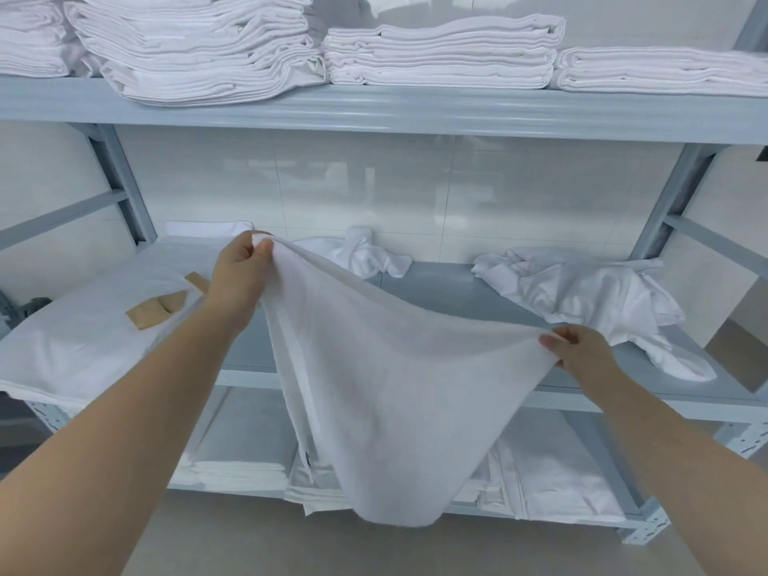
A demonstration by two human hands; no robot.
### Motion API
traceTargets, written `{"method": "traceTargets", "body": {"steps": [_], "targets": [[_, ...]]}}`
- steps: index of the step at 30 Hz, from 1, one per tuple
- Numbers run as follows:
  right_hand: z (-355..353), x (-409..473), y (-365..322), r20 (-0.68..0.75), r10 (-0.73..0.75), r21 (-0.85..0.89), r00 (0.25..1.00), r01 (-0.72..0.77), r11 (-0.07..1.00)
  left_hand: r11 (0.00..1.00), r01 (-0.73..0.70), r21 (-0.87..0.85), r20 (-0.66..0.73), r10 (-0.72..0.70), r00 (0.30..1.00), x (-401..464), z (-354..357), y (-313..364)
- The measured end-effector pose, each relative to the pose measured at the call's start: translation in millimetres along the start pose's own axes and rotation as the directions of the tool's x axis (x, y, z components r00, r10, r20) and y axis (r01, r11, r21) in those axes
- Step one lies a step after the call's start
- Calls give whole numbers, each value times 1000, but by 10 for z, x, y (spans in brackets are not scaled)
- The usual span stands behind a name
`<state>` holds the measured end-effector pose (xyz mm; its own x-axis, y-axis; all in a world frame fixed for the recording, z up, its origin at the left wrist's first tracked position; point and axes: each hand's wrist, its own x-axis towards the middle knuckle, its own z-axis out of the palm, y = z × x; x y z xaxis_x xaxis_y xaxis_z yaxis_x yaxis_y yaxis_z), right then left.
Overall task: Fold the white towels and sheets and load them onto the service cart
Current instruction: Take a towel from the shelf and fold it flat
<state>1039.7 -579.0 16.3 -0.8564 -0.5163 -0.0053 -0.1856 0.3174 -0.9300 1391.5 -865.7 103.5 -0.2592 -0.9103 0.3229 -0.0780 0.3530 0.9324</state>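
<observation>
Towel [386, 367], white, hangs between both hands: the left hand [239, 270] pinches one corner higher, the right hand [582, 353] pinches the other corner, lower.

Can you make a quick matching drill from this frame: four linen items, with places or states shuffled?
Items
1. held towel
2. folded stacks
3. crumpled sheet
4. flat linen with tan pieces

Places or states
A. middle shelf, left side
B. top shelf
C. hanging between left hand and right hand
D. middle shelf, right side, unfolded heap

Pairs: 1-C, 2-B, 3-D, 4-A
</observation>
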Motion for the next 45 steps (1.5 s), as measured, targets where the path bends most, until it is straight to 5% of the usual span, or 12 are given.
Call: {"method": "traceTargets", "body": {"steps": [5,9,13,16,18,22,28,34,36,40,45], "targets": [[-205,23,-317,-211,-147,154,966,182,971,986,27,-163,22,-24,999,-19,-325,-190],[-172,-30,-253,-156,-147,-118,977,130,985,989,148,24,55,-149,987,-168,-296,-515],[-266,26,-396,-224,-268,-128,937,244,961,996,74,51,-65,-70,995,-228,-291,-577],[-192,16,-421,-124,-295,-314,948,244,917,986,74,150,-26,-71,997,-240,-320,-639],[-134,26,-438,-180,-328,-287,927,269,919,994,76,80,-32,-74,997,-219,-331,-667],[-20,21,-351,-137,-261,-370,956,195,908,977,142,157,-16,-141,990,-209,-330,-788],[18,103,-316,-186,-281,-347,942,205,915,983,175,57,33,-177,984,-102,-435,-824],[67,159,-279,-146,-187,-367,971,123,922,942,196,273,-2,-203,979,89,-412,-886],[82,205,-236,-169,-180,-425,969,93,901,948,263,178,4,-268,963,134,-359,-939],[177,354,-145,-169,4,-91,986,-20,996,862,472,-185,117,-458,881,223,-202,-1059],[314,717,0,-144,95,216,985,-62,974,768,507,-392,154,-488,859,456,53,-1281]]}}
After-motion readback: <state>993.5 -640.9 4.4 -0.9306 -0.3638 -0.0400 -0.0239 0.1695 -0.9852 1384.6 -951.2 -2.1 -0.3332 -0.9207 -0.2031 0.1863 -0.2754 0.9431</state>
